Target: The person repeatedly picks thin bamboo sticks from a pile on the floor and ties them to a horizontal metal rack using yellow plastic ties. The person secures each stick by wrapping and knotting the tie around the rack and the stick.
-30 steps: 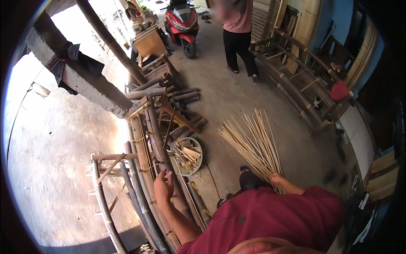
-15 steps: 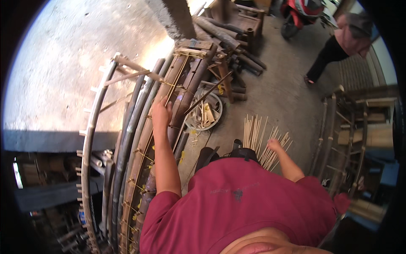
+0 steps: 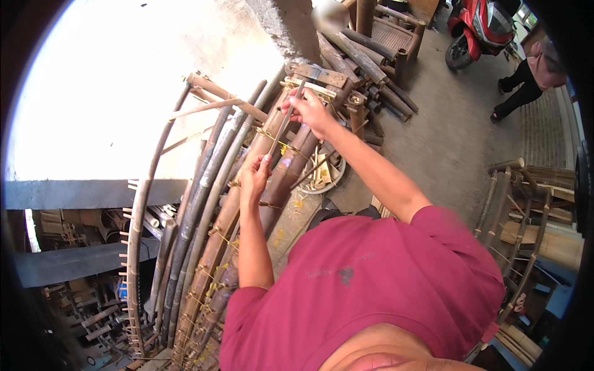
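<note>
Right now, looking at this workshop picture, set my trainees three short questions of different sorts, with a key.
1. True or false: the right hand grips a thin bamboo stick.
2. What does the left hand touch? A) the bamboo frame B) the red scooter C) the round basin
3. Fill in: the other person stands at the upper ____ of the picture.

Key: 1 true; 2 A; 3 right.
</note>
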Available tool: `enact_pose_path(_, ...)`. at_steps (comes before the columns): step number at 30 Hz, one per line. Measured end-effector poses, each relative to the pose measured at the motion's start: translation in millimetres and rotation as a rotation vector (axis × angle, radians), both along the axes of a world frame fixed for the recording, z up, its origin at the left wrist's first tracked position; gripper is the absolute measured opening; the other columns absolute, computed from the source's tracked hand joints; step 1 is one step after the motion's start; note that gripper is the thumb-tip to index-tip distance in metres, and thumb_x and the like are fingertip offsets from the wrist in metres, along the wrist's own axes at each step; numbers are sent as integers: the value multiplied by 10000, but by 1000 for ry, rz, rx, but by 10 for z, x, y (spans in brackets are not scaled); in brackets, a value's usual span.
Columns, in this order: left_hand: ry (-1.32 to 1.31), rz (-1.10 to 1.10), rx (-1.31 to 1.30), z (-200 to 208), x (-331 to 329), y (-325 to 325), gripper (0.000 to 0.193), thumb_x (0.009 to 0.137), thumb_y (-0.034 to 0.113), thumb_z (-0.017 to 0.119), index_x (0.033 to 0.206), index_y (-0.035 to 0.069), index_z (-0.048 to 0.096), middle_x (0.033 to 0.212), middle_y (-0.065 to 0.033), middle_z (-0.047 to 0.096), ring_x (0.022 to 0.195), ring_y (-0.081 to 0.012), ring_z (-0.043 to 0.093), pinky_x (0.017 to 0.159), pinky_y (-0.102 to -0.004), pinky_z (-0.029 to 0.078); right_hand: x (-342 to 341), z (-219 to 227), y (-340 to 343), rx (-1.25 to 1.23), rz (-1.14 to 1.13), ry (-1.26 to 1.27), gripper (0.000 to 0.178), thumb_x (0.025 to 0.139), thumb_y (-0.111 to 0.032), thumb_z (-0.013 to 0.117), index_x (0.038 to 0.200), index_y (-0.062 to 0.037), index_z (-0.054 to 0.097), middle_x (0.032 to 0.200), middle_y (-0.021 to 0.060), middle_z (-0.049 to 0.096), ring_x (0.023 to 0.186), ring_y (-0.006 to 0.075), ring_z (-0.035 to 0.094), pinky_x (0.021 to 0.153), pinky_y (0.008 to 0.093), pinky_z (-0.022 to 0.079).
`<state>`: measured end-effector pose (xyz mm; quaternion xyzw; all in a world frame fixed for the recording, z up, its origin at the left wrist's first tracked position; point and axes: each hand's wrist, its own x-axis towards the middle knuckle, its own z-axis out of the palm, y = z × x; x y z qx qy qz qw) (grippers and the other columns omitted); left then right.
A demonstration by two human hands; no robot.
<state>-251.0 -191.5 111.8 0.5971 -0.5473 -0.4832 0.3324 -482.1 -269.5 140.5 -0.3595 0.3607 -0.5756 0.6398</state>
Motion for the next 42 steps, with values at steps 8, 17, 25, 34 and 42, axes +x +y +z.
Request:
enact_pose_path(8, 104, -62, 49, -268, 27, -220, 250, 979, 241, 599, 1088, 24, 660, 696, 32, 546, 620, -56, 480, 590, -231, 402, 68, -360, -105, -215, -97, 241, 86, 1002, -108, 495, 1070, -60, 473, 894, 71, 666, 813, 117, 636, 725, 283, 523)
enact_pose_path(17, -528, -36, -496, -236, -191, -427, 149, 887, 113, 645, 970, 9, 711, 918, -209, 678, 817, -338, 667, 719, -375, 506, -407, -1142, 487, 222, 327, 342, 248, 1003, -273, 523, 958, -42, 603, 824, 19, 630, 717, 92, 583, 662, 248, 496)
enact_pose_path(25, -676, 43, -260, -332, -388, -472, 189, 916, 145, 568, 992, -1, 661, 890, -238, 672, 843, -414, 645, 745, -454, 499, -48, -1129, 874, 508, 709, 119, 244, 999, -279, 513, 1030, -62, 618, 890, 21, 628, 792, 109, 589, 724, 259, 504)
enact_pose_path(34, -887, 150, -405, -723, -598, -323, 172, 922, 207, 595, 1026, 75, 630, 972, -140, 652, 996, -305, 580, 822, -465, 387, 440, -580, 509, 103, -432, -126, 280, 990, -286, 467, 1078, -69, 621, 902, 38, 623, 835, 153, 601, 812, 333, 509)
enact_pose_path(42, -438, 279, -401, -817, -525, -446, 198, 945, 118, 519, 1014, 11, 670, 976, -246, 660, 946, -413, 607, 830, -483, 416, 1112, -35, -832, -454, 607, 1598, 536, 949, -560, 427, 1112, -125, 694, 1045, 131, 704, 1021, 315, 645, 901, 432, 457)
